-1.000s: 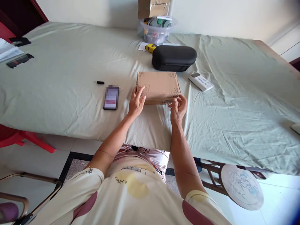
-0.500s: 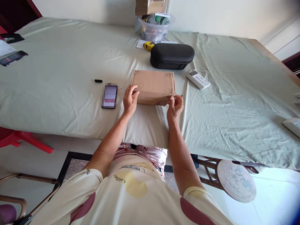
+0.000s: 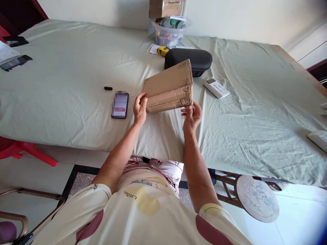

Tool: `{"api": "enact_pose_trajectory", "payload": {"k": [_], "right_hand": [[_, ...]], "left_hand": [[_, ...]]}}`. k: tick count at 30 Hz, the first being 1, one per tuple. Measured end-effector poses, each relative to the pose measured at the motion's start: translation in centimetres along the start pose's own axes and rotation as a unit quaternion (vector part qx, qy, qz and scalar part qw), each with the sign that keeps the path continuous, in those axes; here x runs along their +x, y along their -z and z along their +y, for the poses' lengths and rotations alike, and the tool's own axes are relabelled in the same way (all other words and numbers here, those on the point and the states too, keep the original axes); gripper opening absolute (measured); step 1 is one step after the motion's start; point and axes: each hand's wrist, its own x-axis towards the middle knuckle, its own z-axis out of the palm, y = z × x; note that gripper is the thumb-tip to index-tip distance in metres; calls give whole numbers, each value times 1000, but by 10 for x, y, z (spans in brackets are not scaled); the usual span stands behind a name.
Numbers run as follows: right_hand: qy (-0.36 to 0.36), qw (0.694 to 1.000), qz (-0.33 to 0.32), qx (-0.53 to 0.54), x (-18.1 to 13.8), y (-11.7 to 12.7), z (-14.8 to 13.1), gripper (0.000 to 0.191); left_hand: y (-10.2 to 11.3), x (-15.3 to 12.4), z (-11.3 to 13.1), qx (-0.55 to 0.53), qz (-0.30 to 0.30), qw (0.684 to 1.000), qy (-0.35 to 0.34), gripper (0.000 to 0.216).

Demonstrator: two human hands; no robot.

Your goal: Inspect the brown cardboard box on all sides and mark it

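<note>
A small brown cardboard box [image 3: 167, 80] with dark scribbled drawings at its corners is tilted, its right end raised above the cloth. My left hand [image 3: 140, 108] is closed on its left front corner, thumb on the near face. At the lower right corner, my right hand [image 3: 192, 116] grips the box between thumb and fingers; whether it also holds anything else is hidden. Left of the box lie a phone [image 3: 120, 106] with a lit, partly blurred screen and a small black cap [image 3: 108, 88].
Behind the box sit a black hard case [image 3: 201, 58], a yellow tape measure [image 3: 162, 51] and a clear plastic tub [image 3: 168, 36] under another carton [image 3: 165, 8]. A white device [image 3: 216, 88] lies to the right. A round stool [image 3: 257, 198] stands below the table's front edge.
The box has gone from lying flat to tilted, its right end lifted. The fingers of my right hand have shifted under the corner; a dark tip beside that hand no longer shows.
</note>
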Motion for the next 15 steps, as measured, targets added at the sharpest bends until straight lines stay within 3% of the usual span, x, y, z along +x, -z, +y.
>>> {"api": "enact_pose_trajectory", "payload": {"k": [8,15], "right_hand": [[-27,1000,-15,-2,-3,0,-18,88],[-25,991,-130,8,-7,-9,-4,74]], "left_hand": [[-13,-20,-1,-37,-46,995,77,67],[-19,-30,-7,-88,-79,982,148,69]]}}
